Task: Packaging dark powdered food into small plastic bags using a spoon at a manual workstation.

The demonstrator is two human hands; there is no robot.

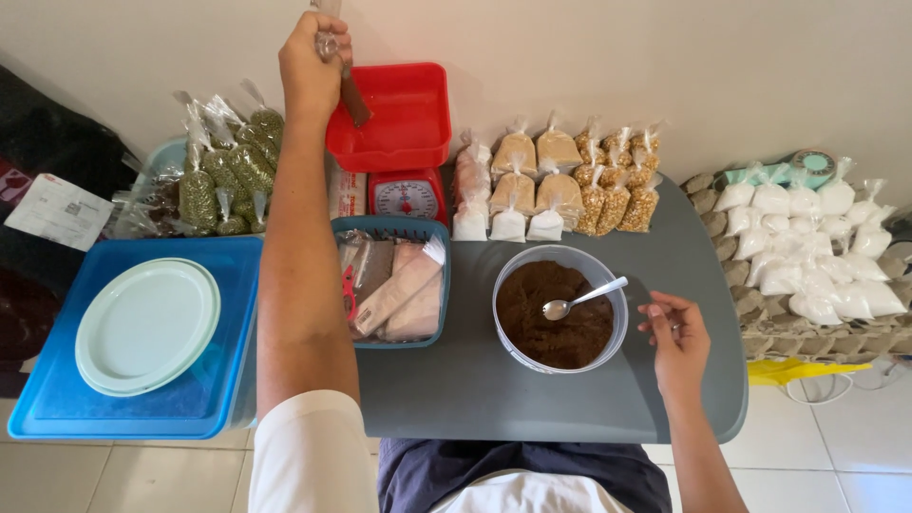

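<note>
My left hand (312, 65) is stretched out over the far side of the grey table (475, 380), closed on the neck of a small clear plastic bag (350, 90) with brown powder, its lower end hanging over the red tray (391, 112) of a kitchen scale (407, 197). My right hand (676, 337) rests by the table's right side, fingers loosely apart, holding nothing, close to a clear bowl of brown powder (559, 309). A metal spoon (581, 299) lies in the bowl with its handle pointing towards that hand.
A blue basket (391, 285) of filled packets stands left of the bowl. Bagged beige powders and corn kernels (560, 185) line the back. Green-bean bags (228, 166) sit back left, a blue lid with pale plates (142, 328) left, white bags on egg cartons (807, 252) right.
</note>
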